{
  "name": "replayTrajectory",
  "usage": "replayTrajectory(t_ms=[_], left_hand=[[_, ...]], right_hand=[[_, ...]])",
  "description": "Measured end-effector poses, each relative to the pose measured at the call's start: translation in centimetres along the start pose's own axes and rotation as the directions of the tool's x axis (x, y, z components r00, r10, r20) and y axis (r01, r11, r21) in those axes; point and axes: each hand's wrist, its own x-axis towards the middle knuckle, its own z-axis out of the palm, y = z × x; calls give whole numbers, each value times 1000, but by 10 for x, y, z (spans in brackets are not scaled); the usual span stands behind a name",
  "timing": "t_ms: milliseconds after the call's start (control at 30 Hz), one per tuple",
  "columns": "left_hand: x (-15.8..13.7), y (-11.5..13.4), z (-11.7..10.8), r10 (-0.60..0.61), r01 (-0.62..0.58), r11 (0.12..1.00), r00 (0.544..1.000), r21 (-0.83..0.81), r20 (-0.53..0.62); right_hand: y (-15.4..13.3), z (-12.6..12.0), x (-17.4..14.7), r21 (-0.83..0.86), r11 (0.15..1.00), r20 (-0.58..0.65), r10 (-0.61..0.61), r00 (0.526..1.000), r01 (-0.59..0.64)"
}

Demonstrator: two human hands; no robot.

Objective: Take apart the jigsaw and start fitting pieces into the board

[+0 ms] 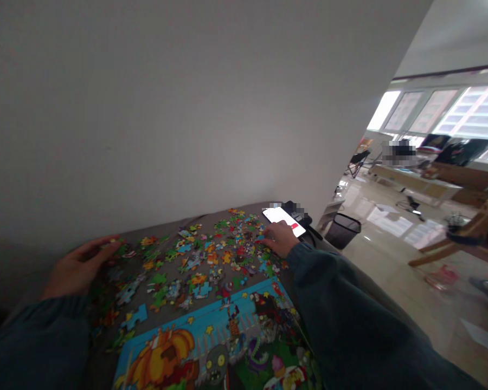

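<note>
Loose jigsaw puzzle pieces (193, 260) lie scattered over a dark grey surface. At the left side, my left hand (74, 266) has its thumb and forefinger closed at the edge of the pieces, with a small jigsaw puzzle piece (114, 241) at the tips. My right hand (282, 239) is on the far right of the spread, fingers curled down around a bluish jigsaw puzzle piece (261, 237). Nearest to me is a colourful cartoon puzzle picture (228, 346) with a pumpkin and zombies. My right sleeve covers part of its right edge.
A phone with a lit screen (282, 218) lies just beyond my right hand, beside a black object (299, 214). A pale wall (187, 108) rises behind the surface. On the floor to the right stand a black mesh bin (342, 230) and wooden furniture (463, 246).
</note>
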Motion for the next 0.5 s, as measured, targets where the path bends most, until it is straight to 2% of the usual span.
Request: replayTrajectory(t_ms=[100, 233, 367, 433, 500], left_hand=[[-8, 12, -1, -129, 130, 990, 992, -64, 12], [-7, 12, 0, -160, 159, 983, 987, -95, -1], [3, -2, 0, -97, 98, 994, 995, -57, 26], [7, -9, 0, -59, 59, 998, 998, -22, 31], [10, -14, 1, 31, -31, 999, 1000, 19, 2]], right_hand=[[0, -1, 2, 130, 991, 7, 12, 1000, -13], [-6, -8, 1, 356, 934, 76, -9, 997, -19], [-15, -18, -4, 632, 775, 121, -95, 988, -2], [-19, -23, -7, 662, 749, 133, -101, 986, -13], [-23, -26, -11, 669, 742, 160, -87, 983, -43]])
